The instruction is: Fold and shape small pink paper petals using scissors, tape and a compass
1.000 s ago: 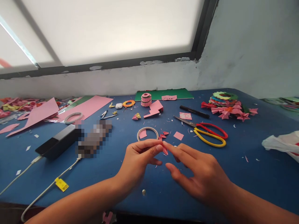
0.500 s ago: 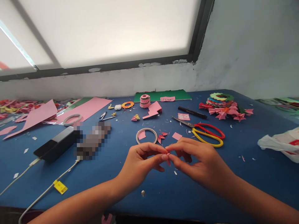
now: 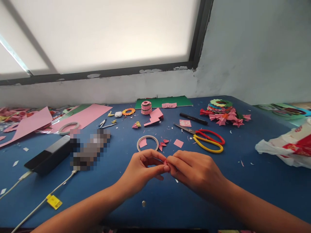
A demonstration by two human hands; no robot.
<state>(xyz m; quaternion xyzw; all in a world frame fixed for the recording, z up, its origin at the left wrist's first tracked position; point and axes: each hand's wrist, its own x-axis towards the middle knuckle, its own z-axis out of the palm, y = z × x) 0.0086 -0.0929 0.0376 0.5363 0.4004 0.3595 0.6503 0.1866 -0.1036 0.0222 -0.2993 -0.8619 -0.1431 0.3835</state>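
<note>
Both the left hand (image 3: 145,168) and the right hand (image 3: 196,169) pinch one small pink paper (image 3: 165,162) — fingertips close together, hiding much of it — above the near middle of the table (image 3: 126,207). Just beyond lie a ring (image 3: 138,143), folded bits (image 3: 162,145) and a pink square (image 3: 178,143). Scissors (image 3: 195,132) lie farther right, blades pointing left, with a pen (image 3: 193,118) on their far side.

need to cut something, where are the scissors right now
In the head view, the scissors lie right of centre on the table, just beyond the right hand and on the near side of the pen.
</note>
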